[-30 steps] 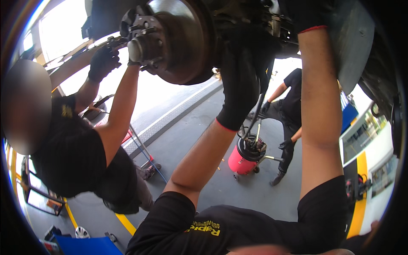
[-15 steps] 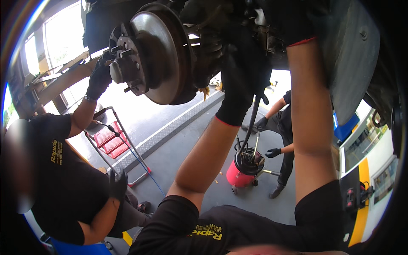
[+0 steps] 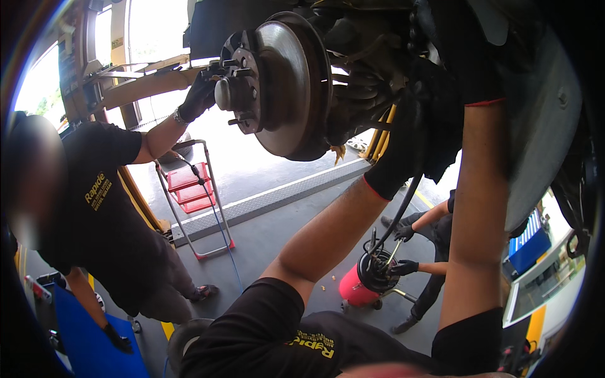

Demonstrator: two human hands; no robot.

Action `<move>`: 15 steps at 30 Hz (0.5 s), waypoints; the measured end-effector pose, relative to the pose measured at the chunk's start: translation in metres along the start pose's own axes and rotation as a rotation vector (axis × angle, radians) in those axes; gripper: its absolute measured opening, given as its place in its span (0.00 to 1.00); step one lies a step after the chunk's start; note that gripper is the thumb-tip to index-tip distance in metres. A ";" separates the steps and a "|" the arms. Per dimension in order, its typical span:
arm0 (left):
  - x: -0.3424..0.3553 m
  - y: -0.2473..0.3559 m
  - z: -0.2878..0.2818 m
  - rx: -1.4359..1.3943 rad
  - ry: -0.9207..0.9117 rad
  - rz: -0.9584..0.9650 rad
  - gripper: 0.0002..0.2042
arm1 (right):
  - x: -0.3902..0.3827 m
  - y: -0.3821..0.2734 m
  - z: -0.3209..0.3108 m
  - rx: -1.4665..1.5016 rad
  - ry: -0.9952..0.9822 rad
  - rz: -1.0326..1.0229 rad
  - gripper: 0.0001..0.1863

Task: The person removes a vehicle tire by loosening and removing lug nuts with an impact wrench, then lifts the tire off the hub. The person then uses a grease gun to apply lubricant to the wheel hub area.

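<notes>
Both my arms reach up under a raised vehicle. My left hand, in a black glove, is among dark parts behind the brake disc. A black hose runs from beside this hand down to a red drum; whether the hand grips it is hidden. My right hand, also black-gloved, is higher, beside the grey wheel-well liner. Shadow hides the fingers of both hands. The wheel hub with bare studs faces left.
At the left a co-worker has one gloved hand at the hub and the other by a blue cart. Another person's gloved hands are at the drum. A red-step ladder stands beside a raised metal floor edge.
The view has shifted, so most things sit farther right and lower. The left co-worker's lower hand has dropped toward the blue cart. The other person's hands have come to the drum.
</notes>
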State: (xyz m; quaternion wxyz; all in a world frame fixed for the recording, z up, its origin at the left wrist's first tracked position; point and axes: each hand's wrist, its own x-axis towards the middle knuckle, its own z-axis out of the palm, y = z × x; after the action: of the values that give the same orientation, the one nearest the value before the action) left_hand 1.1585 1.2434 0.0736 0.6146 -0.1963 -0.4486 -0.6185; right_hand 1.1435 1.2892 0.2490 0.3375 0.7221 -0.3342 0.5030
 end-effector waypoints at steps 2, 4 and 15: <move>-0.001 0.002 -0.001 0.086 0.013 0.005 0.24 | 0.002 -0.010 -0.003 0.189 -0.056 0.215 0.13; 0.000 0.002 0.000 0.224 0.023 0.015 0.24 | 0.003 -0.013 -0.006 0.265 -0.084 0.361 0.16; 0.004 -0.004 0.000 0.314 0.044 0.086 0.23 | 0.014 0.000 0.002 0.344 -0.009 0.451 0.16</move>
State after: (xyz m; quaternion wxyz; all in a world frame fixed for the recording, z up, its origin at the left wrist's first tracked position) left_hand 1.1541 1.2406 0.0759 0.6733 -0.1032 -0.5174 -0.5180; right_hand 1.1482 1.2853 0.2613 0.0879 0.6783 -0.3977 0.6116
